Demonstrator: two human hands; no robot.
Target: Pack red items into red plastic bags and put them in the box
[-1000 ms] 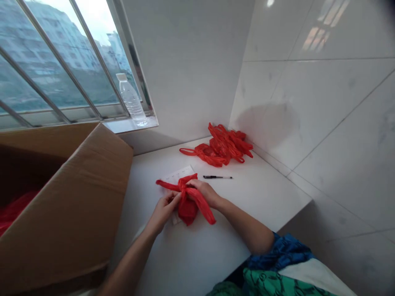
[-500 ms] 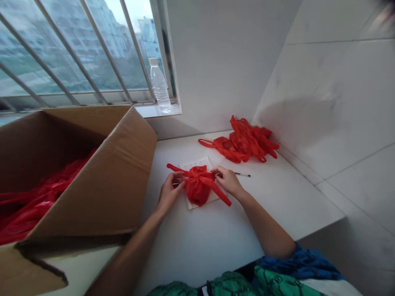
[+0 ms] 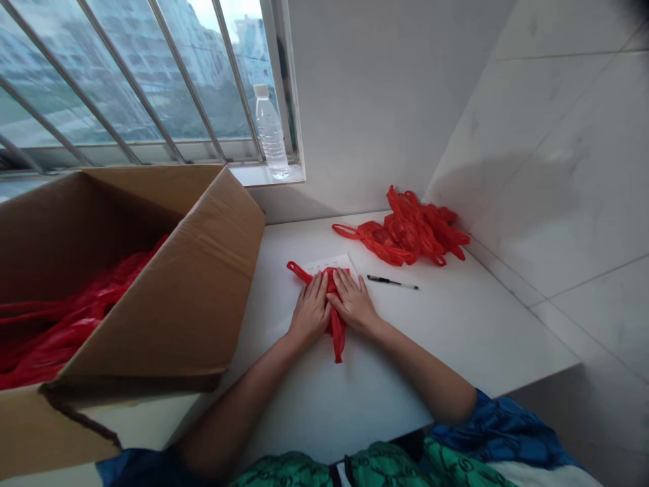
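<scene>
A knotted red plastic bag (image 3: 334, 318) lies on a sheet of paper (image 3: 332, 262) on the white counter (image 3: 355, 392). My left hand (image 3: 311, 308) lies flat on its left side, fingers stretched out. My right hand (image 3: 353, 303) lies flat on its right side, fingers out too. Both palms press the bag down; only its handles show, one at the upper left and one trailing toward me.
A large open cardboard box (image 3: 167, 291) with several red bags (image 3: 76, 311) inside stands at the left. A heap of tied red bags (image 3: 410, 230) lies at the back by the tiled wall. A black pen (image 3: 393, 281) lies beside my right hand. A water bottle (image 3: 271, 132) stands on the window sill.
Both hands have left the bag's knotted handles and now lie flat on top of it, squashing it onto the paper. The view has swung left, showing more of the box.
</scene>
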